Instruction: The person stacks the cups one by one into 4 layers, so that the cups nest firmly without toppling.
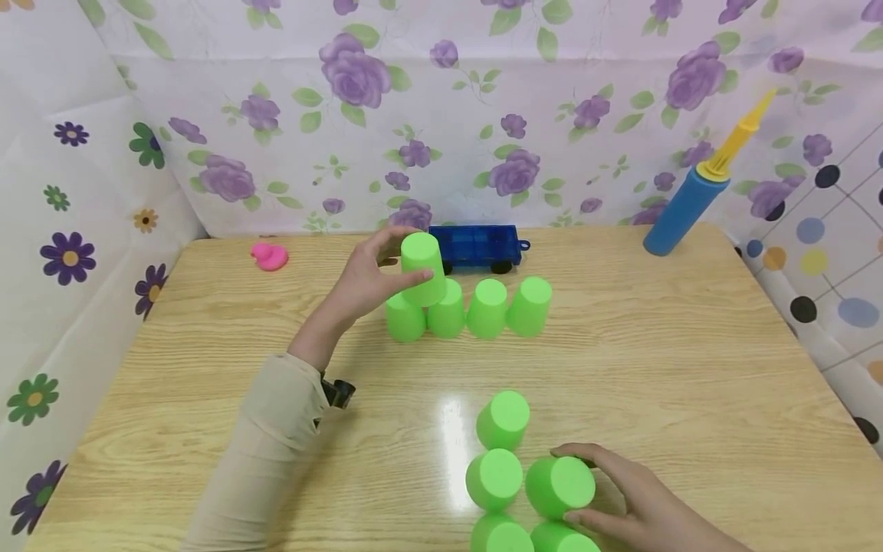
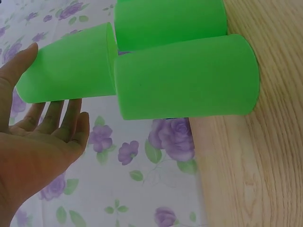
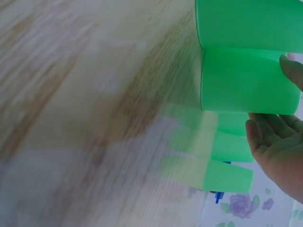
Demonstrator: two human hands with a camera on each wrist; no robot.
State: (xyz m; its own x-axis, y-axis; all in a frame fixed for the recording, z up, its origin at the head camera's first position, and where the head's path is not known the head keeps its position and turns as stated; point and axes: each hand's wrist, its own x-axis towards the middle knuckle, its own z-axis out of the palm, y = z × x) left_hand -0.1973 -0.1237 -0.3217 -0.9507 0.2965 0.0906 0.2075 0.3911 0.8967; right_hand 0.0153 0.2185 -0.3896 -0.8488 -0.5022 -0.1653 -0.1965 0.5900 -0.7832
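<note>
head view: a green cup (image 1: 423, 267) is held upside down in the left hand (image 1: 362, 280), fingers (image 1: 407, 284) curled round its wall, just above the row of four cups (image 1: 469, 308) at the centre of the frame. the cup is judged light, stiff, smooth plastic, easily tipped; it is best taken by the side wall near the closed top. the right hand (image 1: 631, 498) rests at the lower right, fingers (image 1: 586, 452) loosely curved against a near cup (image 1: 560, 486) in the spare cluster (image 1: 500, 452). open desk (image 1: 690, 360) is left to the right; the blue toy truck (image 1: 476, 247) stands close behind the row.
</note>
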